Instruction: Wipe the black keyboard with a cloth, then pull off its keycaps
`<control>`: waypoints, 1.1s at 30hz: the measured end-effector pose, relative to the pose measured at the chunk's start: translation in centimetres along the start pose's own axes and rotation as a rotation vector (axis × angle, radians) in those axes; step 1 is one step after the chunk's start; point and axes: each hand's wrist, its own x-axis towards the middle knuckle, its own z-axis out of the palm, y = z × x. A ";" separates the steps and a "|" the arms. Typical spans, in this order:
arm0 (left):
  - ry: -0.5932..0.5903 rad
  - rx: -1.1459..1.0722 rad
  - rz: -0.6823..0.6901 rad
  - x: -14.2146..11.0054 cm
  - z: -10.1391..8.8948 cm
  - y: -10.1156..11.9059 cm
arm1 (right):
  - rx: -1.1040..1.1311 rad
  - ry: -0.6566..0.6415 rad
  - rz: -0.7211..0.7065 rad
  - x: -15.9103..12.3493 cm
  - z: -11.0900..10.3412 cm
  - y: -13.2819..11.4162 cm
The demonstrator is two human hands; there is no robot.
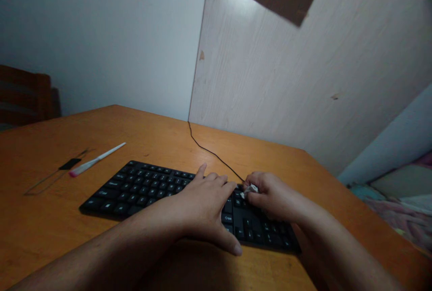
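Note:
A black keyboard (145,187) lies at a slant on the wooden table. Across its middle rests my left hand (205,205), palm down, with the fingers stretched out and the thumb spread over the near edge. My right hand (266,194) is closed in a pinch around a crumpled white tissue (249,189), which touches the keys near the far edge of the keyboard's right part. The keys under both hands are hidden.
To the left lie a slim white stick with a pink end (97,159) and a thin wire-like tool with a black middle (70,163). The keyboard's cable (212,152) runs back to the wall. A wooden chair (25,95) stands at far left. Cloth (398,201) shows beyond the table's right edge.

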 end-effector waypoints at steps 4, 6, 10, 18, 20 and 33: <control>-0.002 0.005 -0.009 0.0 0.0 0.0 | -0.021 -0.042 0.032 -0.5 -0.7 0.6; -0.008 0.006 -0.012 0.0 0.0 0.0 | -0.015 -0.073 0.072 -0.6 -1.0 1.1; -0.024 0.019 -0.017 0.0 0.1 -0.1 | 0.016 -0.124 0.141 -1.0 -1.5 1.9; -0.017 0.015 -0.010 0.0 0.2 -0.2 | 0.176 0.000 0.079 -1.5 -1.5 0.1; -0.018 0.017 -0.010 0.0 0.2 -0.2 | 0.177 0.018 0.042 -1.3 -1.0 -0.7; -0.013 0.005 -0.014 0.0 0.2 -0.3 | 0.005 -0.110 0.013 -1.5 -0.6 -1.0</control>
